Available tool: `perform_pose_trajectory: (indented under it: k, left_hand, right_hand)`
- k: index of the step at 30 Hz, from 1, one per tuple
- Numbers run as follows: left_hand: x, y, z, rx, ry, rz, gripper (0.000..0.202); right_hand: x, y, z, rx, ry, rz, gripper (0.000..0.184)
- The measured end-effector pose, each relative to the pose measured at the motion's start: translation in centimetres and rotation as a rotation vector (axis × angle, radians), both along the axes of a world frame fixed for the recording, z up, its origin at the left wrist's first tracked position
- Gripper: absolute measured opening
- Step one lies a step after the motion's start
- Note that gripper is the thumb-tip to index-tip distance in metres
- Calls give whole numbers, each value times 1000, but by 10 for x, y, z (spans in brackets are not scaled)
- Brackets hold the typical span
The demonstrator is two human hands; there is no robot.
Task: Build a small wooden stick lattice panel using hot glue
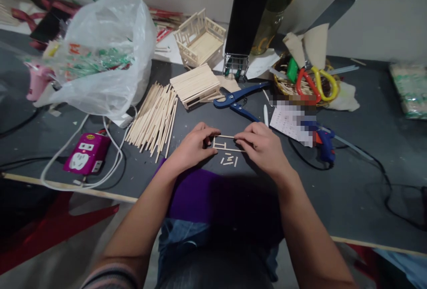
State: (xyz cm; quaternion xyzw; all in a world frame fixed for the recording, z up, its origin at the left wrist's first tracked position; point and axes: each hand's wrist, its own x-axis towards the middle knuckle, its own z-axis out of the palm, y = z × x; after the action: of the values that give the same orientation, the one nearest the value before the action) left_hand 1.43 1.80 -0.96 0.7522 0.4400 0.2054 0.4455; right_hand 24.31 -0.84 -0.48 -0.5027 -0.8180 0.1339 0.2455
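Note:
A small frame of thin wooden sticks [220,146] lies on the dark table, with short crosspieces at its left part. My left hand [196,144] closes on its left end, thumb at the lower corner and fingertips at the upper one. At the right ends of the two long sticks, my right hand [258,144] grips the frame with bent fingers, which hide those ends. Several short cut stick pieces [228,160] lie just below the frame. Blue-handled cutters [238,100] rest beyond my hands, and a white pen [266,115] lies above my right hand.
Loose sticks [153,120] are piled left, near a stick-built block [196,84] and a railed stick model [200,40]. A plastic bag [110,58] and purple power socket [87,152] stand further left. Right are a basket with scissors [308,85] and a blue glue gun [326,146].

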Motion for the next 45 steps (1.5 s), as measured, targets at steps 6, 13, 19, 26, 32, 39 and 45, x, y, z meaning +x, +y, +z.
perform_pose_trajectory:
  k: [6,13,19,26,32,39,45]
  left_hand:
    - [2,-1,-4,59,27,6,45]
    - [3,-1,-6,95,54,8,40]
    - [4,-1,-6,95,68,13,37]
    - [5,-2,-5,87,70,27,36]
    - [6,-2,-4,85,77,27,36]
    - [4,-2,-3,66,41,18,40]
    - [-3,1,0,71,-79,111,31]
  right_hand:
    - [-9,-1,-7,-53,-50,55,15]
    - [-16,3,-12,-108,-96,98,16]
    - [-17,4,-12,-118,-120,105,16]
    - [-17,4,-13,-108,-121,113,16]
    - [-18,4,-12,-117,-119,119,17]
    - [-12,3,-6,-96,-35,60,20]
    - [17,-9,9,15,126,-192,19]
